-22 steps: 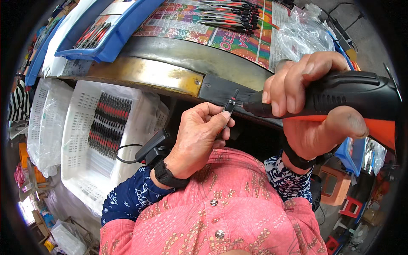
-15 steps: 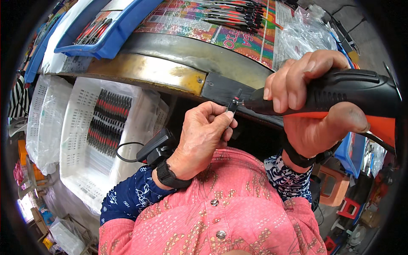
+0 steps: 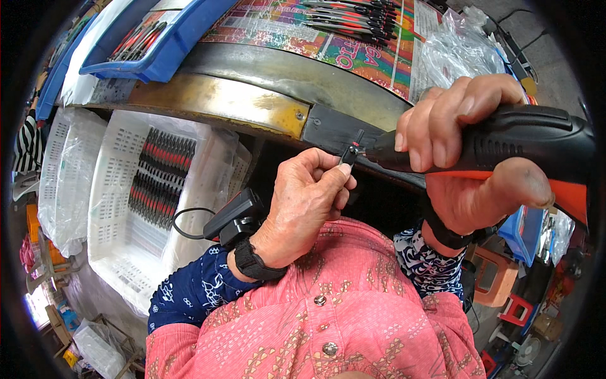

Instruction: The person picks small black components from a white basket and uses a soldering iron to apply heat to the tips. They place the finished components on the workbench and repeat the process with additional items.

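Observation:
In front of my chest, my left hand (image 3: 309,192) pinches a small, slim black piece (image 3: 351,153) between thumb and fingers. Most of that piece is hidden by the fingertips. My right hand (image 3: 470,136) is wrapped round a black-and-orange handheld power tool (image 3: 524,139), gripped level with its narrow nose toward the left. A thin metal bit (image 3: 360,151) at the nose meets the black piece, or lies right at it. Just behind them is the dark edge strip (image 3: 331,129) of the workbench.
Left of me stands a white plastic crate (image 3: 113,221) with rows of slender black-and-red pieces (image 3: 165,155). A blue tray (image 3: 154,66) with similar pieces sits on the bench, near a bundle of them (image 3: 353,19). Clear plastic bags (image 3: 461,50) lie at the right.
Both hands hold almost the same pose, the bit still at the black piece. The tool and right hand have shifted very slightly to the right and down.

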Demonstrator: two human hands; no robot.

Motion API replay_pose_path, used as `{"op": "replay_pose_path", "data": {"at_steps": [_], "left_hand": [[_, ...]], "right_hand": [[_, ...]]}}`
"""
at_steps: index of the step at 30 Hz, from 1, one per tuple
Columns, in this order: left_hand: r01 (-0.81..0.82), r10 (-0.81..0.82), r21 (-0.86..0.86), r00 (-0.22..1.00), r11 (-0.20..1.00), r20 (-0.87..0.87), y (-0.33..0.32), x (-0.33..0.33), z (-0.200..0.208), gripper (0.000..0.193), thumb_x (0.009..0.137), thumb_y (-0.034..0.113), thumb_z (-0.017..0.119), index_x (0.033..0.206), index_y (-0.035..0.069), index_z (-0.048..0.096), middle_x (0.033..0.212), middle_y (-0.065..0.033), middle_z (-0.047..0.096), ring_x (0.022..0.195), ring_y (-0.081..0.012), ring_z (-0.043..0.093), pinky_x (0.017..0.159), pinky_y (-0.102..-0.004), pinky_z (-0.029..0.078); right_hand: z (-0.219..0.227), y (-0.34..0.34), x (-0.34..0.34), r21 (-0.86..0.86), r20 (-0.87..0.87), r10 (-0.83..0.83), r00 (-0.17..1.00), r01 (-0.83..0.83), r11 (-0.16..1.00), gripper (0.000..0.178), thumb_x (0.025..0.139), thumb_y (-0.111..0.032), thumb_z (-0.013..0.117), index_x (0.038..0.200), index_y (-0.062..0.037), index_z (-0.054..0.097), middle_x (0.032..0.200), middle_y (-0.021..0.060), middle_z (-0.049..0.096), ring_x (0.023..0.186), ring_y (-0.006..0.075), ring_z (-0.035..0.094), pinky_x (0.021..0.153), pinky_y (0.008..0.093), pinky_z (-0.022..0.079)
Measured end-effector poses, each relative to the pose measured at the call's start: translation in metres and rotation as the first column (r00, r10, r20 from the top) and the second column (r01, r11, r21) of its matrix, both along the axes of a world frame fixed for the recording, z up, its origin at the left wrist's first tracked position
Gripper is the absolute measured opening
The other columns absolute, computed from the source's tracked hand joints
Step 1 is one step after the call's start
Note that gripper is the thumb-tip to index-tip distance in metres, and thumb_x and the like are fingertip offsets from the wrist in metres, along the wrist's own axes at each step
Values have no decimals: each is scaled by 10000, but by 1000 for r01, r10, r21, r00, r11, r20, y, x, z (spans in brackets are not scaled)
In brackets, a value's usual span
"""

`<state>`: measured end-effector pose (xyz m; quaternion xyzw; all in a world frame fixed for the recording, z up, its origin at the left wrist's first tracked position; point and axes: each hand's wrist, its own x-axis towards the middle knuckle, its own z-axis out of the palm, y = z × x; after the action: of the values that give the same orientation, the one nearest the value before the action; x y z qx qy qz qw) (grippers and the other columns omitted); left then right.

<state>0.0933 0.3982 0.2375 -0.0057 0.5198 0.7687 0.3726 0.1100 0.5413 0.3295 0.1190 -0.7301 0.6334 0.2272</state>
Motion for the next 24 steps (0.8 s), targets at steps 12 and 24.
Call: {"op": "replay_pose_path", "data": {"at_steps": [12,24], "left_hand": [[-61,61,3,997,998,55,4,2,8,83,834,62,532,833,-7,579,705,-43,562,513,-86,440,422,-206,337],[-48,45,26,996,999,81,3,2,5,68,849,63,567,859,6,532,710,-50,570,524,-84,462,429,-211,364]], "right_hand": [[2,-5,-10,60,36,-7,999,4,998,669,745,-716,508,899,-70,425,610,0,440,478,103,438,514,278,413],[-2,-5,-8,33,49,1,999,-3,999,677,744,-714,515,910,-63,433,627,3,442,491,107,443,545,285,413]]}}
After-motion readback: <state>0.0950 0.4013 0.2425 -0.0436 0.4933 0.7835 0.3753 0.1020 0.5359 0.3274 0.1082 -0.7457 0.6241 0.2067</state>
